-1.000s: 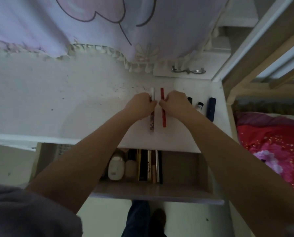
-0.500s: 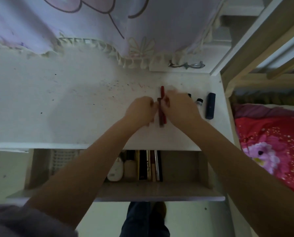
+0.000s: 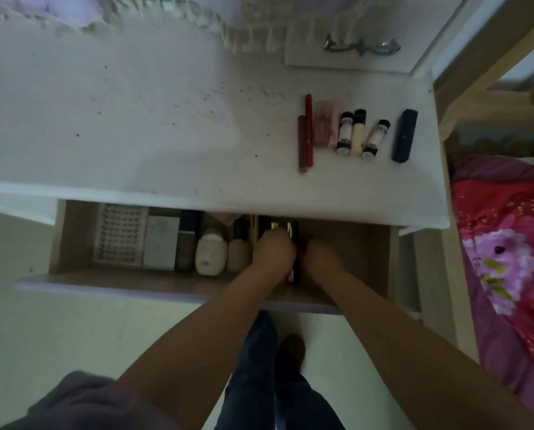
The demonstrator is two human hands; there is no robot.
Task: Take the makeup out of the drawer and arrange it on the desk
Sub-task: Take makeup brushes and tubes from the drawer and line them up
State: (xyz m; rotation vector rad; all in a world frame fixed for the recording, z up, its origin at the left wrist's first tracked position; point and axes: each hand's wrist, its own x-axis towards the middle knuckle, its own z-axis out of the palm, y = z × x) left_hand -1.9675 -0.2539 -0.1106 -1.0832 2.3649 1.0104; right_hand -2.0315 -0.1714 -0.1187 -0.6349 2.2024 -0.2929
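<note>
Hands: left hand (image 3: 273,254) and right hand (image 3: 320,257) curl among dark sticks (image 3: 295,243) in drawer (image 3: 352,243); grip unclear.
Done: seven items beside navy case (image 3: 404,136) on tabletop (image 3: 166,119).
Left: several in drawer.

The white, speckled worktop (image 3: 166,125) carries a row of makeup near its right end. From the left: a dark red pencil (image 3: 302,144) touching a longer red pencil (image 3: 309,130), a translucent pink tube (image 3: 325,124), a white tube with black caps (image 3: 344,133), a cream tube with a black cap (image 3: 358,131), a tilted white tube with black caps (image 3: 376,138), and, a little apart, a dark blue rectangular case (image 3: 404,135). At the back right lies a white panel (image 3: 306,57) with a metal handle (image 3: 362,46).
</note>
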